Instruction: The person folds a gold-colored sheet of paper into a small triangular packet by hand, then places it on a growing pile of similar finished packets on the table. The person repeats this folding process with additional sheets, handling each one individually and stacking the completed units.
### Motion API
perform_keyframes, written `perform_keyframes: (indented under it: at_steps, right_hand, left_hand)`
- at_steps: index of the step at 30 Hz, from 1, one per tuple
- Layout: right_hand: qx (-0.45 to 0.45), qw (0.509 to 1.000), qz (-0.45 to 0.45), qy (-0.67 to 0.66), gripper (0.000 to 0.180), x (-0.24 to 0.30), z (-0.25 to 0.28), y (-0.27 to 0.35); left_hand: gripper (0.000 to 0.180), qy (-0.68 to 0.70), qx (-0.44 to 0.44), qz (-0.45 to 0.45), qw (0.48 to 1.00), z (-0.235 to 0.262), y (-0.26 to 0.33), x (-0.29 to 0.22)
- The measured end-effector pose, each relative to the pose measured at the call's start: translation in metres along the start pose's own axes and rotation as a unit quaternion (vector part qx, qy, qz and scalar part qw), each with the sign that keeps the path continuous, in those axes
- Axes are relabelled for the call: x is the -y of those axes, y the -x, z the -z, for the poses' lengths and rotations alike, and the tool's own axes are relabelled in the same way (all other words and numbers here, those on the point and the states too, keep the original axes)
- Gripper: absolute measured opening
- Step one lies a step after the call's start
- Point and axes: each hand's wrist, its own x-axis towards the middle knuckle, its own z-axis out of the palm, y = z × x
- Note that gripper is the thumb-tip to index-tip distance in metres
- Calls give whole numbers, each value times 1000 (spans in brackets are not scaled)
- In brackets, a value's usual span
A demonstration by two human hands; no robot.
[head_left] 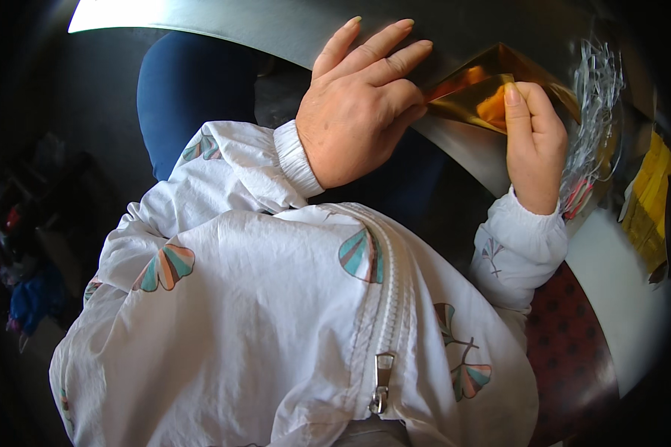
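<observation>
A shiny gold foil sheet (462,95), folded over into a pointed shape, lies at the edge of the dark table. My right hand (535,141) pinches its near flap between thumb and fingers and lifts that edge a little. At the sheet's left corner, the thumb and forefinger of my left hand (358,112) come together on the foil. The other three fingers of that hand stretch out over the table. The exact grip of the left fingertips is partly hidden by the hand itself.
Right of the sheet hangs a bundle of clear, glossy strands (596,112) with pinkish-red ends. Beyond it is a crinkled yellow sheet (649,201). The grey tabletop (276,26) curves across the top. A dark red dotted surface (570,335) lies lower right; a blurred blue item (33,302) lies lower left.
</observation>
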Motion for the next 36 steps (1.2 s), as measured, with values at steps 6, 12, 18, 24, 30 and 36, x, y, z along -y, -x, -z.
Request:
perform_keyframes:
  at_steps: [6,12,18,24,30,36]
  right_hand:
    - [-52,969,75,227,15,3,-23,-10]
    - [-62,945,113,299,13,-4,-28,-11]
    - [-52,954,91,279,12,-3,-27,-10]
    - [-51,950,120,285,13,-5,-27,-12]
    - [-53,945,126,299,12,-7,-28,-12]
    - [-42,938,132,317,14,-5,-27,-14]
  left_hand:
    - [7,10,16,28,999,8,-2,-3]
    - [15,-16,66,49,997,21,-3,-6]
    - [13,34,59,63,996,23,-4,-5]
    - [15,-81,-45,-52,994,19,16,6]
    - [25,-88,4,-215,973,-7,36,-5]
    - [26,-138,31,-185,972,-20,46,-14]
